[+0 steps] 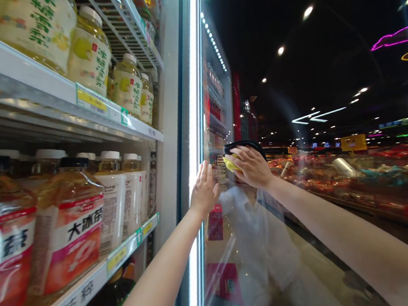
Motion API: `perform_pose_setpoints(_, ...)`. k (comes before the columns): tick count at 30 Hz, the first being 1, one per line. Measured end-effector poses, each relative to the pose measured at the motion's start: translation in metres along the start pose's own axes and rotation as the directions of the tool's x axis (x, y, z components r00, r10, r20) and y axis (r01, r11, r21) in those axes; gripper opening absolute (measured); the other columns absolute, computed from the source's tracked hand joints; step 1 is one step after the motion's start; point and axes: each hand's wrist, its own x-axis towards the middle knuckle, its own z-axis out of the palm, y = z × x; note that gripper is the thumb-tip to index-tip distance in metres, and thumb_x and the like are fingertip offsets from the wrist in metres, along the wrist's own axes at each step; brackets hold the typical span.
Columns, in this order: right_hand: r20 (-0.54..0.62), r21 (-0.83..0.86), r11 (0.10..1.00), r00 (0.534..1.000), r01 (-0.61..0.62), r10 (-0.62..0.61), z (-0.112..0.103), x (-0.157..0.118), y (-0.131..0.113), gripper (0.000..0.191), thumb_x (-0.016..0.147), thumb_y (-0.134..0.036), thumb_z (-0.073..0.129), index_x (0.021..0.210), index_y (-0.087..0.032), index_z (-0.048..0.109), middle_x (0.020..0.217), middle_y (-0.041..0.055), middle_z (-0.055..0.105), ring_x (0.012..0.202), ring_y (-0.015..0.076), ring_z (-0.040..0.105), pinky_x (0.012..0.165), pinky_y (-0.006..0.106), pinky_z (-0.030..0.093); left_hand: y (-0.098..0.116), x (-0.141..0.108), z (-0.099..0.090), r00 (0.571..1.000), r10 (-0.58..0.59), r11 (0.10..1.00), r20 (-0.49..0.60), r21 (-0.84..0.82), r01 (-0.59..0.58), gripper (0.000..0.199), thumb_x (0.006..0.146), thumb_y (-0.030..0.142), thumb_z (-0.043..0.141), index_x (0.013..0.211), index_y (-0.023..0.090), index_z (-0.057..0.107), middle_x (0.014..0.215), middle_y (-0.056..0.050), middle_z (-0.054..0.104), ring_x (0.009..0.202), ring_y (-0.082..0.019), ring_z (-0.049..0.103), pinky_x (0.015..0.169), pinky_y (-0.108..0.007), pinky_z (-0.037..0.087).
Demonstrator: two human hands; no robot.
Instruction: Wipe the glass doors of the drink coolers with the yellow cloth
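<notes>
Left arm reaches up and far from the near edge, elbow out of view; left hand (204, 187) flat, fingers extended close together and grasping nothing, at the lit strip (193, 287) edging the glass door (325, 275); firm contact there hard to tell; right arm slants in from near right, forearm long; right hand (250, 167) bent over a yellow cloth (230, 164), fingers spread and holding it at the glass, just right of the left hand; dark shape behind the fingers, cloth or reflection unclear; bottled drinks (76, 226) on shelves, left.
</notes>
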Motion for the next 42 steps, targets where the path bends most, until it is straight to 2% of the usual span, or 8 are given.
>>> perform_pose_setpoints(3, -0.096, 0.01, 0.991, 0.986, -0.133, 0.133, 0.009, 0.031, 0.002, 0.047, 0.099, -0.029, 0.054, 0.147, -0.028, 0.053, 0.146, 0.0073, 0.06, 0.141, 0.0294, 0.046, 0.121, 0.053, 0.031, -0.002, -0.002, -0.001, 1.0, -0.011, 1.0, 0.008, 0.005, 0.011, 0.071, 0.097, 0.025, 0.045, 0.161, 0.012, 0.018, 0.169, -0.019, 0.021, 0.157, -0.028, 0.016, 0.126, -0.048, 0.031)
perform_pose_setpoints(6, -0.109, 0.053, 0.992, 0.987, -0.113, 0.119, 0.023, 0.051, -0.013, 0.047, 0.1, -0.023, 0.052, 0.146, -0.029, 0.053, 0.147, 0.004, 0.06, 0.143, 0.0283, 0.045, 0.121, 0.055, 0.031, -0.001, -0.003, -0.001, 1.0, -0.01, 1.0, -0.005, 0.003, 0.01, 0.072, 0.097, 0.023, 0.044, 0.162, 0.014, 0.014, 0.169, -0.018, 0.022, 0.157, -0.029, 0.018, 0.125, -0.05, 0.032)
perform_pose_setpoints(12, 0.044, 0.108, 0.989, 0.994, 0.097, -0.102, 0.022, 0.029, -0.023, 0.037, 0.1, -0.019, 0.053, 0.132, -0.03, 0.066, 0.14, -0.0004, 0.066, 0.137, 0.0218, 0.053, 0.113, 0.043, 0.044, 0.003, -0.019, -0.001, 1.0, 0.012, 1.0, 0.002, -0.007, -0.012, 0.072, 0.096, 0.021, 0.044, 0.161, 0.011, 0.015, 0.169, -0.019, 0.019, 0.157, -0.03, 0.015, 0.125, -0.051, 0.033)
perform_pose_setpoints(20, 0.003, 0.077, 0.997, 1.0, -0.019, 0.019, 0.039, 0.059, -0.043, 0.037, 0.102, -0.02, 0.049, 0.135, -0.028, 0.064, 0.148, 0.0002, 0.06, 0.142, 0.0252, 0.048, 0.12, 0.052, 0.036, 0.004, -0.054, 0.0, 1.0, -0.014, 0.987, 0.027, 0.163, 0.009, 0.076, 0.094, 0.018, 0.046, 0.162, 0.01, 0.012, 0.166, -0.019, 0.028, 0.157, -0.029, 0.019, 0.124, -0.047, 0.033)
perform_pose_setpoints(26, 0.146, 0.16, 0.948, 0.943, 0.275, -0.298, 0.03, 0.03, -0.039, 0.036, 0.099, -0.02, 0.056, 0.131, -0.031, 0.067, 0.142, -0.0009, 0.065, 0.138, 0.0205, 0.053, 0.12, 0.045, 0.034, 0.012, -0.075, 0.004, 0.996, -0.092, 0.972, 0.004, 0.218, 0.089, 0.081, 0.094, 0.017, 0.045, 0.163, 0.01, 0.003, 0.166, -0.019, 0.03, 0.157, -0.027, 0.02, 0.121, -0.046, 0.036)
perform_pose_setpoints(33, 0.085, 0.108, 0.993, 0.995, 0.045, -0.054, 0.04, 0.05, -0.05, 0.041, 0.101, -0.021, 0.05, 0.141, -0.028, 0.059, 0.152, 0.0021, 0.055, 0.145, 0.0249, 0.046, 0.119, 0.052, 0.035, 0.017, -0.088, 0.009, 0.995, -0.097, 0.963, -0.007, 0.253, 0.096, 0.079, 0.095, 0.016, 0.041, 0.163, 0.009, 0.0, 0.166, -0.019, 0.028, 0.157, -0.027, 0.018, 0.123, -0.046, 0.033)
perform_pose_setpoints(37, 0.159, 0.145, 0.972, 0.965, 0.185, -0.207, 0.046, 0.026, -0.062, 0.037, 0.102, -0.021, 0.051, 0.135, -0.03, 0.063, 0.149, -0.0005, 0.058, 0.142, 0.022, 0.049, 0.12, 0.049, 0.034, 0.027, -0.098, 0.013, 0.988, -0.153, 0.956, -0.009, 0.254, 0.15, 0.081, 0.095, 0.019, 0.043, 0.162, 0.007, -0.001, 0.167, -0.021, 0.024, 0.157, -0.028, 0.014, 0.124, -0.046, 0.031)
perform_pose_setpoints(42, 0.208, 0.194, 0.909, 0.89, 0.37, -0.406, 0.021, -0.013, -0.034, 0.038, 0.1, -0.021, 0.055, 0.135, -0.033, 0.064, 0.142, -0.0053, 0.064, 0.135, 0.0174, 0.057, 0.12, 0.041, 0.033, 0.041, -0.105, 0.013, 0.981, -0.193, 0.956, 0.013, 0.228, 0.185, 0.082, 0.095, 0.021, 0.046, 0.162, 0.005, 0.001, 0.168, -0.02, 0.022, 0.158, -0.027, 0.015, 0.127, -0.047, 0.025)
